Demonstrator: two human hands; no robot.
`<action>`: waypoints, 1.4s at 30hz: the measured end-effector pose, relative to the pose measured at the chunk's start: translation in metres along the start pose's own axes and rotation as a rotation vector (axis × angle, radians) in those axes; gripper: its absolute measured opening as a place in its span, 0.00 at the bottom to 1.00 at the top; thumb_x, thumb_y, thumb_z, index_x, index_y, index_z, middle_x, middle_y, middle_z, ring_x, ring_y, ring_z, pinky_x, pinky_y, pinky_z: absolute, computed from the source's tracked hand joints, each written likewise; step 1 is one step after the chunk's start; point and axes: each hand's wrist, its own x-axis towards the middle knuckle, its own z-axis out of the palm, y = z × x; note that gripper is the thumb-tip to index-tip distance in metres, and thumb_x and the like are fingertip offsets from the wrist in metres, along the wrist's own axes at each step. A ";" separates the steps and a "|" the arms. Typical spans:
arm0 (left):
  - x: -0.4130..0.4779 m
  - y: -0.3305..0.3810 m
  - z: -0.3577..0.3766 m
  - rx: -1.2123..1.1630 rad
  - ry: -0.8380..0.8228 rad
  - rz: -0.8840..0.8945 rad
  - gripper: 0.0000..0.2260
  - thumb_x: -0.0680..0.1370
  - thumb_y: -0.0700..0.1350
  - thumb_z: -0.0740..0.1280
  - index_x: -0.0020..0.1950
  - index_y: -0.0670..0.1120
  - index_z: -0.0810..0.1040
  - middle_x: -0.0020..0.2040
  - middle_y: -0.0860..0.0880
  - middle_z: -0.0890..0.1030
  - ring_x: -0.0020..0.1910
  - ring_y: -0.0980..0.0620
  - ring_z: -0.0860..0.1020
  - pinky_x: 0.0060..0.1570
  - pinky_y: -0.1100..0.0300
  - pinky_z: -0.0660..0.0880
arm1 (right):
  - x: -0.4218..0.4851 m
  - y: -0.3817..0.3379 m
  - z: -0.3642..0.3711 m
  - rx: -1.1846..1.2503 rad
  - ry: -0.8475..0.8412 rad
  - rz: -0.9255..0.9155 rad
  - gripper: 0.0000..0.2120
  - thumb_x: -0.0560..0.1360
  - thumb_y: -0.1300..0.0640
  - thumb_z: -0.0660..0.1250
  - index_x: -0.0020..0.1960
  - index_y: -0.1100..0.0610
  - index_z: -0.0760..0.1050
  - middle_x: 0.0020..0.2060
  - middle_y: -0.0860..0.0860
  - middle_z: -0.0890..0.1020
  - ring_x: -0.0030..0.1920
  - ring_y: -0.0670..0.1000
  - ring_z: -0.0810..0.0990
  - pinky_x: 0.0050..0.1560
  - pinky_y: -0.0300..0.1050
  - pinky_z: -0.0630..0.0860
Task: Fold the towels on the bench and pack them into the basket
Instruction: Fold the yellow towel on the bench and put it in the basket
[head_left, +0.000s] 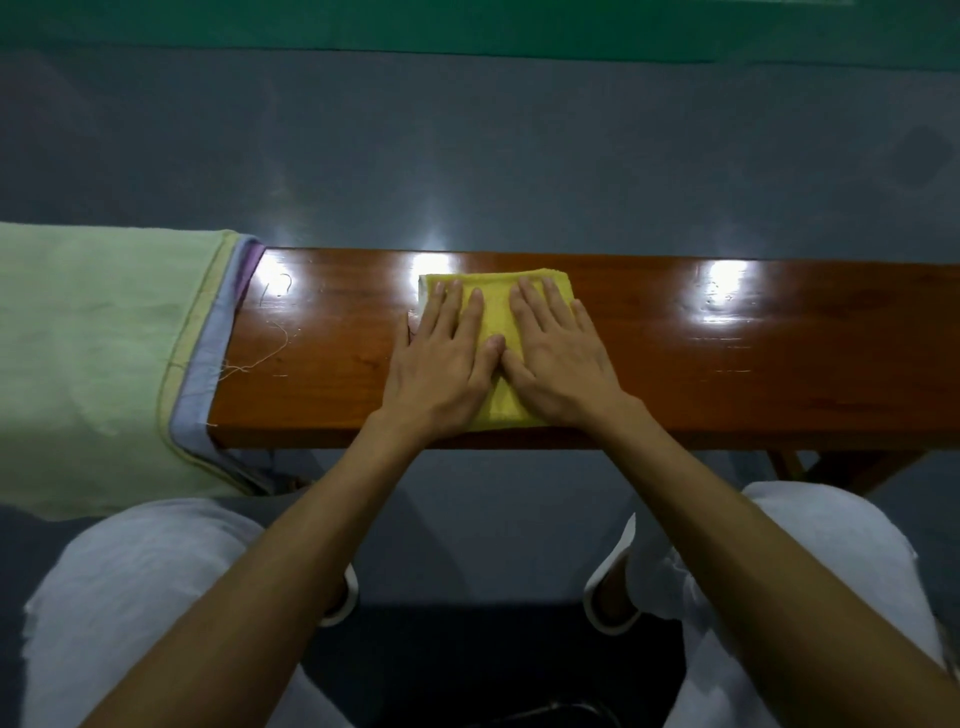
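A folded yellow towel (496, 312) lies in the middle of the glossy wooden bench (727, 364). My left hand (447, 358) lies flat on its left half with straight fingers. My right hand (558, 353) lies flat on its right half, thumb tips almost meeting in the centre. Both palms press the towel down. To the left, a stack of spread towels (93, 353) drapes over the bench end, a pale green one on top and blue and purple edges showing beneath. No basket is in view.
Grey floor lies beyond and under the bench. My knees in white trousers (145, 582) and white slippers (605, 597) sit close to the bench's front edge. A loose thread (260, 358) trails from the stack.
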 end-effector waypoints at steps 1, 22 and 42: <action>0.000 0.000 0.000 0.013 0.005 -0.002 0.32 0.84 0.64 0.40 0.85 0.50 0.45 0.85 0.49 0.44 0.83 0.51 0.40 0.79 0.42 0.40 | -0.001 0.003 0.000 0.024 -0.011 0.030 0.34 0.84 0.39 0.43 0.84 0.56 0.41 0.83 0.52 0.43 0.82 0.53 0.38 0.81 0.58 0.43; -0.007 -0.024 -0.009 -0.298 0.073 -0.010 0.35 0.80 0.67 0.51 0.83 0.51 0.58 0.84 0.50 0.52 0.83 0.49 0.45 0.79 0.45 0.44 | -0.010 0.021 -0.006 0.293 0.041 0.156 0.40 0.82 0.34 0.50 0.84 0.54 0.39 0.83 0.51 0.43 0.83 0.55 0.44 0.81 0.58 0.46; -0.055 -0.059 -0.021 -0.469 0.073 0.122 0.26 0.70 0.66 0.74 0.63 0.58 0.71 0.60 0.51 0.74 0.59 0.49 0.76 0.57 0.44 0.78 | -0.068 0.052 -0.008 0.415 0.150 -0.258 0.44 0.65 0.35 0.76 0.74 0.52 0.64 0.65 0.48 0.71 0.61 0.49 0.71 0.56 0.48 0.74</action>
